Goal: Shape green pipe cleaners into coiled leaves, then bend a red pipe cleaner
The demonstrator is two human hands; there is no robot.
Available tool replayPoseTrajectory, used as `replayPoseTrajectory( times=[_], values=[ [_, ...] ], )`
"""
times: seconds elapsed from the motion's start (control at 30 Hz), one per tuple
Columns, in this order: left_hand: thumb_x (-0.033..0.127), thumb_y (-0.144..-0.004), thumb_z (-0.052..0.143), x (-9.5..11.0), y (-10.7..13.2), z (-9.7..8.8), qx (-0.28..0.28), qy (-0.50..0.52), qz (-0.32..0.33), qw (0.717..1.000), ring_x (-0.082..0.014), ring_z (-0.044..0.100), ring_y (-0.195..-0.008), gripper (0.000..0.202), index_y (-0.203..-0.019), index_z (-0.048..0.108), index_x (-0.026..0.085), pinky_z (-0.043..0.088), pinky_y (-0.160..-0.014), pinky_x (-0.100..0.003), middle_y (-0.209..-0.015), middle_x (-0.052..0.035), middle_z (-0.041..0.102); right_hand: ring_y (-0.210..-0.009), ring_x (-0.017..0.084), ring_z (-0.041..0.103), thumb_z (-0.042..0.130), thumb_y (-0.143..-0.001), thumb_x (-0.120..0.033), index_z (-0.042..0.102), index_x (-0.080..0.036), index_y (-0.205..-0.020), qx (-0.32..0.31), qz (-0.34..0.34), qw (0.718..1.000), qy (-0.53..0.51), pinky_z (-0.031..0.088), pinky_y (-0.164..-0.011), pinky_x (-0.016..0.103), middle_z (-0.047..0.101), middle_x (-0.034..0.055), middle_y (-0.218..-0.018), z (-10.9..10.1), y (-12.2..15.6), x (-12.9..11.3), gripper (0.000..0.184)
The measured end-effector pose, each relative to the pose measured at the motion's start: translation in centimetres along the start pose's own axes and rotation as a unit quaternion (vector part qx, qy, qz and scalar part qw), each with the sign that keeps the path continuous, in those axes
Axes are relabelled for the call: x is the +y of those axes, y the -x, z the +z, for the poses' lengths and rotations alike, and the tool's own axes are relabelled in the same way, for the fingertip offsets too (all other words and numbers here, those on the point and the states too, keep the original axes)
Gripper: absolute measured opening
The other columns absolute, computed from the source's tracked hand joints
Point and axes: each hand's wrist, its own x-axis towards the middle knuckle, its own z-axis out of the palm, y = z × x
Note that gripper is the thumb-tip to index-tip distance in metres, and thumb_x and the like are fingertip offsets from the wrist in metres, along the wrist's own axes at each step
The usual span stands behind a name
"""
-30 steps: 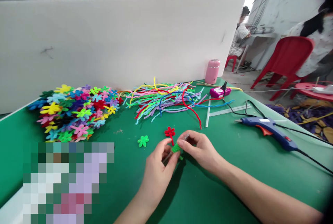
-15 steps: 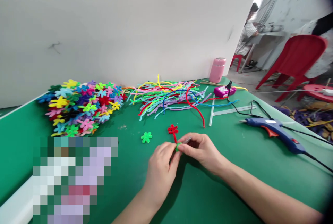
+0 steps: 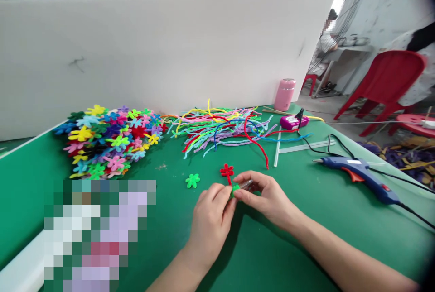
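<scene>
My left hand and my right hand meet low over the green table, fingers pinched together. Between them is a thin clear stick with a green fuzzy pipe cleaner wound round it. The left fingers pinch the green wrap; the right fingers grip the stick's upper end. A red pipe-cleaner flower with a short stem lies just beyond the fingertips. A loose green felt flower lies to the left of it.
A heap of coloured felt flowers sits at the back left, a pile of coloured pipe cleaners behind the hands. A blue glue gun with black cord lies right, near clear glue sticks, a pink box and pink bottle. A white board backs the table. Red chair and people beyond.
The green pipe cleaner has been drawn tighter round the stick, and less of it shows between the fingers. Both hands stayed in about the same place on the table.
</scene>
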Motion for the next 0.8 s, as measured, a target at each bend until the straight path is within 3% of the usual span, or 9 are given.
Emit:
replayPoseTrajectory(
  times=[0.13,0.3,0.6,0.8],
  values=[
    [0.021,-0.085,0.046,-0.4,-0.2,-0.2,0.019,-0.072,0.064,0.995,-0.0180,0.057,-0.068,0.017,-0.096,0.058,0.017,0.043,-0.062,-0.031,-0.078,-0.0050,0.063,-0.074,0.016,0.061,0.065,-0.071,-0.027,0.065,-0.016,-0.088,-0.053,-0.004,0.997,0.056,0.046,-0.066,0.026,0.068,0.0026,-0.080,-0.9,-0.2,-0.5,0.021],
    [0.019,-0.086,0.044,-0.7,-0.3,-0.3,0.041,-0.057,0.107,0.992,-0.0163,0.058,-0.060,0.020,-0.105,0.048,0.014,0.043,-0.057,-0.030,-0.069,-0.0028,0.065,-0.073,0.017,0.060,0.065,-0.070,-0.032,0.068,-0.015,-0.090,-0.075,-0.002,0.988,0.132,0.045,-0.063,0.026,0.068,0.0043,-0.082,-1.3,-0.1,-0.9,0.026],
    [0.025,-0.083,0.048,-0.9,0.0,-0.5,-0.065,-0.015,0.053,0.996,-0.0181,0.057,-0.063,0.041,-0.121,0.033,0.020,0.048,-0.056,-0.028,-0.071,-0.0013,0.062,-0.071,0.014,0.056,0.061,-0.075,-0.028,0.068,-0.017,-0.090,-0.148,-0.037,0.973,0.175,0.042,-0.063,0.022,0.066,0.0021,-0.079,-1.6,0.1,-1.7,0.020],
    [0.029,-0.081,0.052,-0.6,0.2,-0.5,-0.112,0.023,0.042,0.993,-0.0193,0.059,-0.074,0.049,-0.124,0.032,0.018,0.049,-0.066,-0.031,-0.087,-0.0056,0.064,-0.066,0.012,0.054,0.051,-0.077,-0.017,0.067,-0.014,-0.081,-0.172,-0.038,0.961,0.214,0.038,-0.059,0.020,0.065,0.0007,-0.074,-1.7,-0.1,-1.8,0.017]
  ],
)
